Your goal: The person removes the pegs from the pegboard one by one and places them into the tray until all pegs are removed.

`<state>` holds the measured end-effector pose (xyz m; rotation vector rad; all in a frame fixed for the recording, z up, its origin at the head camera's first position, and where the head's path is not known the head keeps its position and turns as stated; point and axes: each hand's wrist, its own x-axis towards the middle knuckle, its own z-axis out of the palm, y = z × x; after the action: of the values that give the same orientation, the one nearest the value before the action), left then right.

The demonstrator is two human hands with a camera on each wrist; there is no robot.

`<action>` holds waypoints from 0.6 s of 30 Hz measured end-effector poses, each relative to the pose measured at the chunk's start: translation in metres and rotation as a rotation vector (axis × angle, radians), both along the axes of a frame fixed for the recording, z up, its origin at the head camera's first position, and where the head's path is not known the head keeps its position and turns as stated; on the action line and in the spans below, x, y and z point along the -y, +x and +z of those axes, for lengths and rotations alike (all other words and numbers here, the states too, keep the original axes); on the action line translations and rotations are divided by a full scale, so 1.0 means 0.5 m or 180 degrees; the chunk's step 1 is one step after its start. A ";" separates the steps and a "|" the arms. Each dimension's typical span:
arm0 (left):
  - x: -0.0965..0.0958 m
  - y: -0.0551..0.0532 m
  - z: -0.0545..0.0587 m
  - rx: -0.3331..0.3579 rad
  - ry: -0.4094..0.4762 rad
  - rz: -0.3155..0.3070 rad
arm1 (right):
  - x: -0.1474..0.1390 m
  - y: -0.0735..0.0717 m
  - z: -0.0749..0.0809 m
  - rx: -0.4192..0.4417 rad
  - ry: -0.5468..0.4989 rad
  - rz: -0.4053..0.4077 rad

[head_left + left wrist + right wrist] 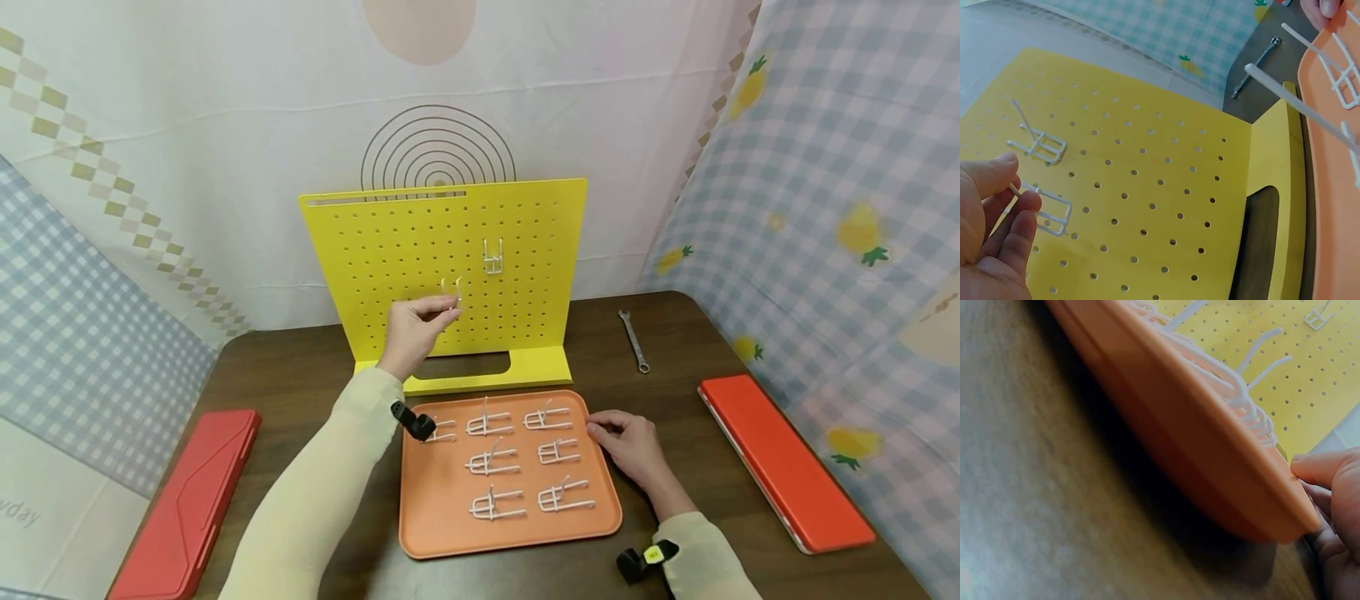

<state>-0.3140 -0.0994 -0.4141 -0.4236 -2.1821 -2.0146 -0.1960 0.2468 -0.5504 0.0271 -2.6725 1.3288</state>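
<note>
In front of the yellow pegboard (390, 287), my left hand (412, 333) pinches a white wire hook (1060, 226) between thumb and fingers. Whether this hook touches the board cannot be told. Another white hook (492, 265) hangs on the board, up and to the right of that hand. At the right edge of the orange tray (438, 521), my right hand (633, 450) grips the rim, thumb on top and fingers at the side, as the right wrist view shows. Several white wire hooks (557, 451) lie in rows on the tray; my left wrist partly covers one.
A metal wrench (634, 342) lies on the dark wooden table (600, 333) to the right of the board. A red case (187, 500) is at the left side, and another red case (783, 458) at the right. Patterned curtains (262, 100) surround the table.
</note>
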 end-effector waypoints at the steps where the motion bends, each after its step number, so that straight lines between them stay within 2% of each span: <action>1: 0.006 0.006 -0.001 -0.0003 0.0002 -0.0011 | 0.000 0.000 0.000 -0.0013 0.0010 0.0002; 10: 0.069 0.053 -0.024 -0.0022 0.0012 0.0110 | -0.001 0.000 0.002 0.0020 0.0046 -0.0003; 16: 0.103 0.110 -0.007 -0.0169 -0.0110 0.0218 | 0.001 0.000 0.005 0.0035 0.0034 0.0013; 18: 0.113 0.126 -0.009 -0.0231 -0.0180 0.0302 | 0.001 -0.001 0.005 0.0034 0.0025 0.0013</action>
<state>-0.2512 -0.1562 -0.4184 -0.3862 -2.1770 -1.8635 -0.1964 0.2463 -0.5479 0.0263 -2.6880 1.3235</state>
